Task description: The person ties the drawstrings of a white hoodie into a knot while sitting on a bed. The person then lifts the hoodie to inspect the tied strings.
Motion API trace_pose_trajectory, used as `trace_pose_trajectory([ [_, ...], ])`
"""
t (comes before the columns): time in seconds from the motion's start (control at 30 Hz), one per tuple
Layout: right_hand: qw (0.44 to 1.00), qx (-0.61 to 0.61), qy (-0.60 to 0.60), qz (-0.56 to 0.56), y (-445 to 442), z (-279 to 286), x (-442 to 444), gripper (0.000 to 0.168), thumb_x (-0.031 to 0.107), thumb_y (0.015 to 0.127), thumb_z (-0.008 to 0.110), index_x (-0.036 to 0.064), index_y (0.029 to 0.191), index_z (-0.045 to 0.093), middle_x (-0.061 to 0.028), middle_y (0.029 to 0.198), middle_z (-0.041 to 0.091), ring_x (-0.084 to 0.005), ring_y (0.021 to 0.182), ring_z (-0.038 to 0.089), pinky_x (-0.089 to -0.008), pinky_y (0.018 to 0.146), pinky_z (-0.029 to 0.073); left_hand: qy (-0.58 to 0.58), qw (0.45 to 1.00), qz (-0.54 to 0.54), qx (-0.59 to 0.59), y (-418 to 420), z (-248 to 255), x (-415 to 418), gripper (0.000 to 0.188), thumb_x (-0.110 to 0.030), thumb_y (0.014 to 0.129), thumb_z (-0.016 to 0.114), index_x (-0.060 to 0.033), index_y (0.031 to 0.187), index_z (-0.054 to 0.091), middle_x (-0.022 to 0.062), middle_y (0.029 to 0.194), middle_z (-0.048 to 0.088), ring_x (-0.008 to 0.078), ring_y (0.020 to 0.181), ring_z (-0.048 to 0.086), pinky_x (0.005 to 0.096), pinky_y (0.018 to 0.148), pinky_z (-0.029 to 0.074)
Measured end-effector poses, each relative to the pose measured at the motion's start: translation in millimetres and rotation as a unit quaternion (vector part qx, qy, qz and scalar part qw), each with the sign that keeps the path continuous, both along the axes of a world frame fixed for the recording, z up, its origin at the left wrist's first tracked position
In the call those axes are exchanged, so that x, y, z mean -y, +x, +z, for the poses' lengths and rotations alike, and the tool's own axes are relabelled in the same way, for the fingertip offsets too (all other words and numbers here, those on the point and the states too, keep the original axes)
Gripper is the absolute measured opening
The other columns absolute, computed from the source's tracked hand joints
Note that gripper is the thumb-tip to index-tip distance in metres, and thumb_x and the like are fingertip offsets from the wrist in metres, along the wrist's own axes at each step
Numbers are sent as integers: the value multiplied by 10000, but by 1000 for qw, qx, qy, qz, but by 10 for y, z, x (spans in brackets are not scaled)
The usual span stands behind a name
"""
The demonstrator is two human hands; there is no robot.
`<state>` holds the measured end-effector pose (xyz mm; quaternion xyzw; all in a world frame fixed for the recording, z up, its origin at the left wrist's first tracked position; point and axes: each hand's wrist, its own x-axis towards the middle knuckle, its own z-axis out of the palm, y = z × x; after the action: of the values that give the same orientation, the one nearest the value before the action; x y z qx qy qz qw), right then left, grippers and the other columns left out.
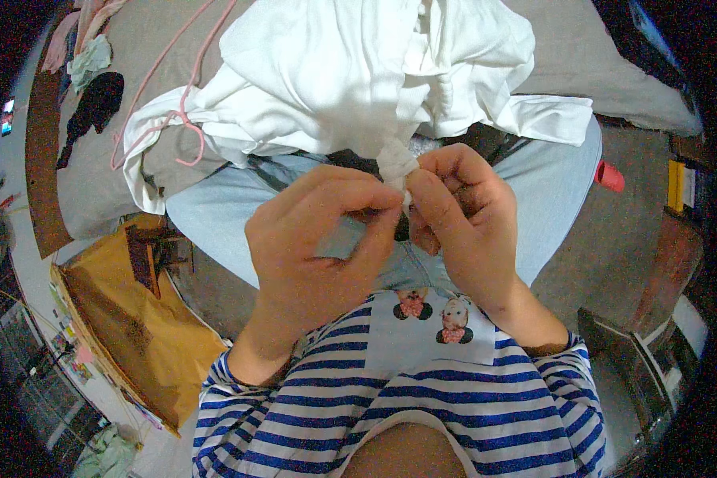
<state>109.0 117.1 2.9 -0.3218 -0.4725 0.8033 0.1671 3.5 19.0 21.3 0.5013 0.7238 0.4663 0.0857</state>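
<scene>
A large white cloth garment (328, 77) lies bunched over my crossed legs in light blue jeans. Between my fingertips, a small gathered part of white fabric (396, 160) stands up close to the garment's near edge. My right hand (469, 209) pinches this fabric between thumb and forefinger, its other fingers curled. My left hand (328, 233) has its thumb and forefinger tips together at the lower left side of the same fabric; whether they grip it is hidden. A pink wire hanger (185, 113) touches the garment's left sleeve.
Left of the garment, a black cloth item (95, 107) lies on the grey-beige bedding (149, 77). A large brown paper bag (143, 322) stands at lower left. Near my right knee is a small red cylindrical object (609, 176). A dark piece of furniture (627, 352) is at lower right.
</scene>
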Motion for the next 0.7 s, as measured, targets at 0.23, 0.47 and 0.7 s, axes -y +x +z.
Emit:
trace_pose_trajectory([
  [0.23,992,-83,-91,33,18,8,-15,77,109,864,515,36,861,494,-1,622,514,-46,497,443,-182,422,344,3,917,19,399,-40,-76,55,162,-17,728,656,-4,855,557,42,801,568,97,626,541,193,557,440],
  [0.47,982,-105,-148,43,31,-21,-14,81,106,877,484,25,886,490,-33,631,526,-66,488,457,-190,421,361,-42,816,0,576,-75,-4,31,166,-94,803,601,5,917,534,44,799,573,73,615,535,195,521,437],
  [0.7,991,-91,-79,56,55,-19,-23,100,61,872,468,21,958,498,-41,703,558,-73,524,485,-188,443,386,-108,852,4,512,-92,71,30,109,-87,803,583,1,863,558,15,702,573,45,577,507,170,497,408],
])
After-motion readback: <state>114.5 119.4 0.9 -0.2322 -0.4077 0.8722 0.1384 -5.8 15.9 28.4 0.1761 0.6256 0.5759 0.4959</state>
